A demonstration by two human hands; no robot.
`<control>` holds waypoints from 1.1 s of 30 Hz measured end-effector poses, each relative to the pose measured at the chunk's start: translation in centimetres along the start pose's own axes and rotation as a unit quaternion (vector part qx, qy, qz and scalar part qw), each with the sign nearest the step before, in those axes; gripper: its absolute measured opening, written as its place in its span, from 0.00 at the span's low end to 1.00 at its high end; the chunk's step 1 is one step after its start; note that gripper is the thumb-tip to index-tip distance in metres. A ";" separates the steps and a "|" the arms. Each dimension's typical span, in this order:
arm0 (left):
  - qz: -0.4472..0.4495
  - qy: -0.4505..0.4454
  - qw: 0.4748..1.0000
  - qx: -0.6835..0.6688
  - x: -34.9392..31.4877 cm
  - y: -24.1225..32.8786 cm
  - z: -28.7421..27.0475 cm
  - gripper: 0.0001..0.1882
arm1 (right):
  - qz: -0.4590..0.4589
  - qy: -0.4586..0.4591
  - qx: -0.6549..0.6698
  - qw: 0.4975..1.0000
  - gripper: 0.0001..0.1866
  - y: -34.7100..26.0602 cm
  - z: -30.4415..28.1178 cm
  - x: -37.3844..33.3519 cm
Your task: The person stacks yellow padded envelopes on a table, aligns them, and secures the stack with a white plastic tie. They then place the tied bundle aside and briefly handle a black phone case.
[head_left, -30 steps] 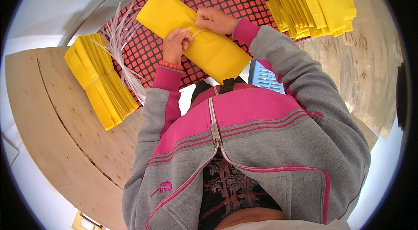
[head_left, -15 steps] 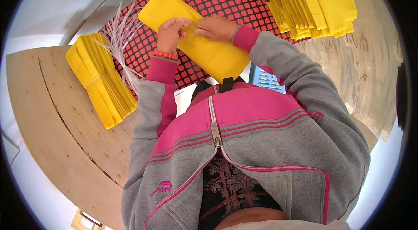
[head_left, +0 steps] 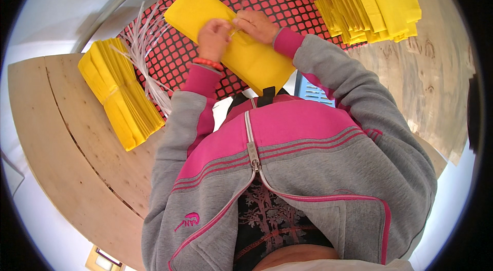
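A yellow folded bundle, cloth-like, lies slanted across the mat in front of me, its near end close to my jacket. A thin pale strip passes over its middle and looks narrow and translucent. My left hand, with a red bead bracelet at the wrist, is closed above the bundle's left edge, fingers pinching the strip. My right hand is closed at the bundle's upper right edge, its thumb and fingers on the strip close to the left hand. The strip's ends are mostly hidden by the fingers.
At left, a tied yellow bundle sits on the wooden table beside loose pale strips. More yellow folded pieces are stacked at the far right. Beneath is a red-and-black patterned mat. A blue slotted plastic item shows below the table edge.
My left hand has moved right and slightly down, turning its knuckles up over the bundle. The right hand has shifted slightly up and left. The bundle stays nearly in place.
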State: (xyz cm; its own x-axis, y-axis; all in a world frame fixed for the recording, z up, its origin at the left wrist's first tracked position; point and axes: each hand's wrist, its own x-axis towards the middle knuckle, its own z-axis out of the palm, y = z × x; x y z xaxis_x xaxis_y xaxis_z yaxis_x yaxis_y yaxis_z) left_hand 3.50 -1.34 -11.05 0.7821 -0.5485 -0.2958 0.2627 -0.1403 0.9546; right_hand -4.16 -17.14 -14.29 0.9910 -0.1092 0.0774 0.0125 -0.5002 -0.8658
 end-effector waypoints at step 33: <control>-0.044 -0.044 0.997 0.054 1.6 -1.8 0.8 0.04 | 0.240 0.113 0.412 0.872 0.15 -0.7 0.0 -0.8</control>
State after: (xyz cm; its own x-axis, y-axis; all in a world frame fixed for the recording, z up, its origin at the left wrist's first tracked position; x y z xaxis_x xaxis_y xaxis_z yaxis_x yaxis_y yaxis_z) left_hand 3.85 -2.66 -13.26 0.7050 -0.5990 -0.3798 0.2625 -0.2772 0.9243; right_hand -4.92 -16.72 -13.72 0.8580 -0.3488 -0.3771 -0.2131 0.4264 -0.8791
